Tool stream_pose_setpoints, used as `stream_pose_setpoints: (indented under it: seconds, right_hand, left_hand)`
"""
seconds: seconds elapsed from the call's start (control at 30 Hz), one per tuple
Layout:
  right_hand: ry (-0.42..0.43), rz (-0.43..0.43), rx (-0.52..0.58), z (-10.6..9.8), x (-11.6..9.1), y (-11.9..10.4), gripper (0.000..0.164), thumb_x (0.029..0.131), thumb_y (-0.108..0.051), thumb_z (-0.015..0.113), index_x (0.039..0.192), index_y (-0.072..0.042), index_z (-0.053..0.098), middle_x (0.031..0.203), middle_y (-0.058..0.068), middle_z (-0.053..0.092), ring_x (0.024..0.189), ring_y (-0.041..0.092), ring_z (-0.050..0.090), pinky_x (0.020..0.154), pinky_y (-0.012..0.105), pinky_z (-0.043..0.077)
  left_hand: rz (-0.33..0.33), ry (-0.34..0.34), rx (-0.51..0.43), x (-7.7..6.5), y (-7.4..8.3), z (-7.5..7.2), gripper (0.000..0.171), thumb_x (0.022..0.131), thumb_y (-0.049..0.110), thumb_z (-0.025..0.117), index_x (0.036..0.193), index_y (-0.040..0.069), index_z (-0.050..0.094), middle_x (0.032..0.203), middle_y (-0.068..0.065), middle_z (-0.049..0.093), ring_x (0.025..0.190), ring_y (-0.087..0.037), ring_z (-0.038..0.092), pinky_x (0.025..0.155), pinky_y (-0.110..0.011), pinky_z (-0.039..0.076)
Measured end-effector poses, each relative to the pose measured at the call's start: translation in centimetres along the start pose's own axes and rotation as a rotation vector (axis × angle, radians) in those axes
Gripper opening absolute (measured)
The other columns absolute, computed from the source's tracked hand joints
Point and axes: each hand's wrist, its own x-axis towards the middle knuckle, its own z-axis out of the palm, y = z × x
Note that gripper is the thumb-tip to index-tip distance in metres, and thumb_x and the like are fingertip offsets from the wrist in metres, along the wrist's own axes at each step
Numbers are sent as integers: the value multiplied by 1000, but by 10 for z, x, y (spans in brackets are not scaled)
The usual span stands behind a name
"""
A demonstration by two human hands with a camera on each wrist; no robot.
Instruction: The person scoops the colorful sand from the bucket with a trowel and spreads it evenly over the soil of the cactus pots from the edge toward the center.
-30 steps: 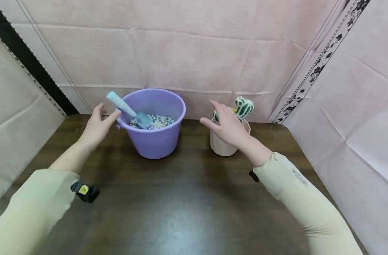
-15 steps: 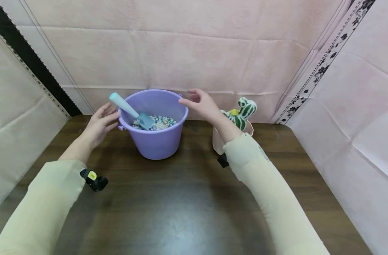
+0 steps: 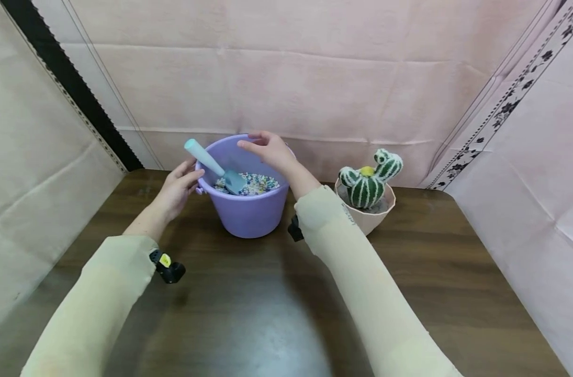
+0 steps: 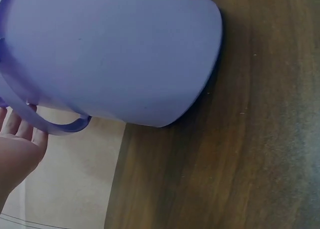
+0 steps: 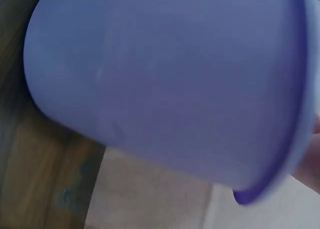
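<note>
A purple bucket (image 3: 250,217) stands upright at the back of the table, with small pale-coloured pieces (image 3: 262,183) inside. A light-blue toy shovel (image 3: 206,158) leans in it, blade down on the pieces and handle over the left rim. My left hand (image 3: 175,189) is at the bucket's left side, fingertips by the rim. In the left wrist view its extended fingers lie beside the purple bail handle (image 4: 31,115). Above the bucket's right part, my right hand (image 3: 273,152) has its fingers loosely bent over the opening, holding nothing.
To the right, a knitted green cactus (image 3: 367,192) sits in a cream pot (image 3: 370,222), partly behind the right forearm. Pale cloth (image 3: 305,94) rises behind the brown wooden table (image 3: 239,293) and on both sides.
My right hand has moved left from in front of the cactus to the bucket's right part, uncovering the cactus. The left hand stays by the left rim. The camera view has shifted slightly.
</note>
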Motion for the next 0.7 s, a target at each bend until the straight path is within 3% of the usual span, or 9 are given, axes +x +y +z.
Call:
stream_pose_setpoints:
  seconds: [0.2,0.4,0.7]
  right_hand:
    - [-61,40,8,19,18,1,57,86,-40,65,134,-15,49,136,7,52,120,21,52,99,35,48]
    - [-120,10,-25,38,28,-1,59,87,-39,64,137,-16,46,136,8,52,123,22,50,100,36,48]
    - [-257,-141,-119,67,40,-17,53,93,-24,58,141,-9,42,136,10,53,126,20,49,101,29,45]
  left_hand:
    - [-3,14,17,-1,-1,2,63,97,22,48,151,16,15,156,-13,19,132,-17,36,115,-25,26]
    - [0,18,27,1,-3,3,60,98,21,45,150,15,17,156,-12,20,139,-22,28,118,-30,21]
    - [8,27,6,2,-4,1,59,98,19,44,150,15,17,156,-12,19,142,-22,23,120,-34,16]
